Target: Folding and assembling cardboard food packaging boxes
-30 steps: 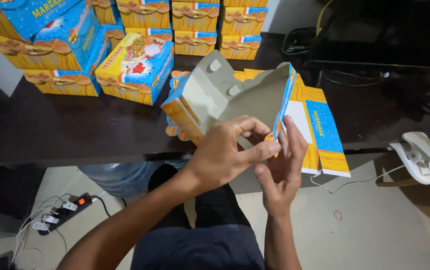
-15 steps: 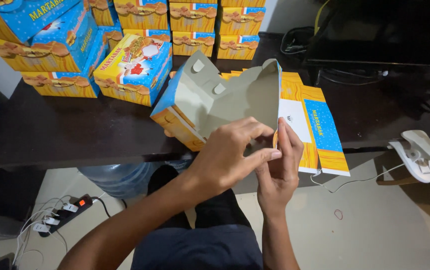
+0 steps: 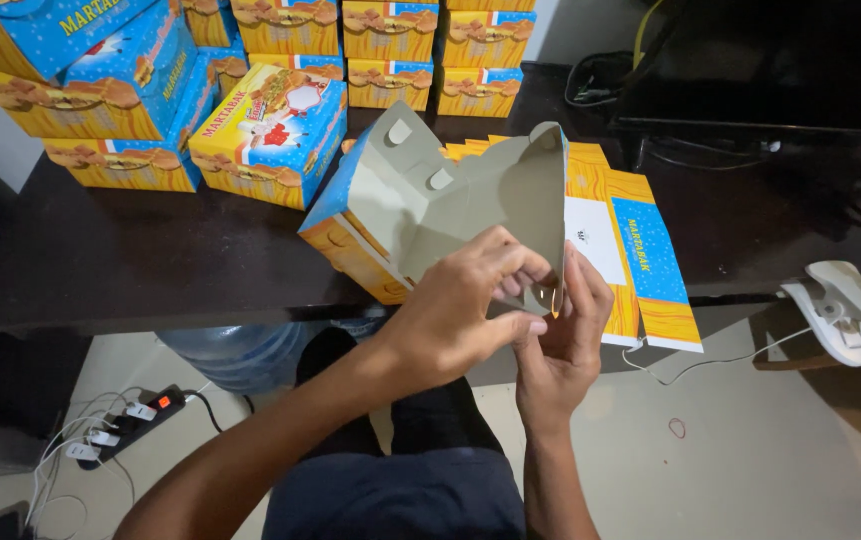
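Tilted further back since the earlier frame, the half-folded carton [image 3: 450, 215] now shows more of its grey inside.

Head view: the left hand [image 3: 455, 320] curls closed, pinching the carton's lower flap from the left, while the right hand [image 3: 565, 345] presses half-open fingers against the same flap from the right. The carton stands just above both hands, over the near edge of the dark counter [image 3: 120, 270]. Flat carton blanks [image 3: 640, 260] lie just behind; finished boxes [image 3: 270, 130] crowd the far left, leaving bare counter between.
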